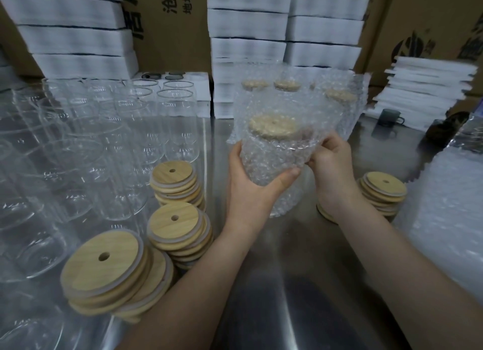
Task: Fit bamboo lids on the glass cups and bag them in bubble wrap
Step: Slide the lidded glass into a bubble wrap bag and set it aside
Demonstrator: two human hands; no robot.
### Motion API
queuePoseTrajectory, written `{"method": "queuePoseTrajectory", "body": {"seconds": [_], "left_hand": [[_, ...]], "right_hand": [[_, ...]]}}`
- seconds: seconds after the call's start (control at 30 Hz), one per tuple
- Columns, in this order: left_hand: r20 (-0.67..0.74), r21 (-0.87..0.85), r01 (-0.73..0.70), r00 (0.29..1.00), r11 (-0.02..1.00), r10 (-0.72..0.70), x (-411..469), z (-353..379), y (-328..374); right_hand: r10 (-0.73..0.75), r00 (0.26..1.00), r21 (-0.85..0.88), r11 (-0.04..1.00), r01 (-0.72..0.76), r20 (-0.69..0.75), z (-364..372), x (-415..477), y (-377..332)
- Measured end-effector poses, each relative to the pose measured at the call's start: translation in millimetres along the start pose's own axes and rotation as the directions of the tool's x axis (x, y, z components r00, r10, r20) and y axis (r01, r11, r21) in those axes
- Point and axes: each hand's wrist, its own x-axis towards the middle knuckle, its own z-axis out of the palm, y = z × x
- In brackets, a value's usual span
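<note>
Holding a lidded glass cup inside a bubble wrap bag above the steel table, centre of view. Left hand wrapped round the lower body of the bagged cup, thumb across the front, fingers behind. Right hand pinching the bag's edge at the right side near the top, fingers closed on the wrap. Bamboo lid with centre hole seated on the cup, visible through the wrap. Bag mouth standing open above the lid. Empty glass cups massed on the left half of the table. Three stacks of bamboo lids just left of the left forearm, one more lid stack right of the right wrist. Wrapped lidded cups grouped behind the held one. Pile of flat bubble wrap bags at far right. White foam sheets and cardboard boxes stacked at back.
</note>
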Motion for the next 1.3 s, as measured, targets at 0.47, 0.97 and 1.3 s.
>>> {"method": "queuePoseTrajectory", "body": {"seconds": [0.47,0.97,1.3], "left_hand": [[-0.141,-0.227,-0.113,0.987,0.967,0.082,5,0,39],[-0.207,-0.305,-0.054,0.978,0.951,-0.011,30,-8,61],[-0.258,-0.484,0.162,0.913,0.860,-0.317,32,-9,67]], "right_hand": [[-0.068,0.998,0.105,0.992,0.066,0.012,0,1,-11],[-0.042,0.998,0.162,0.986,0.049,-0.046,-1,3,-11],[0.108,0.992,0.268,0.960,-0.085,-0.069,2,2,-15]]}}
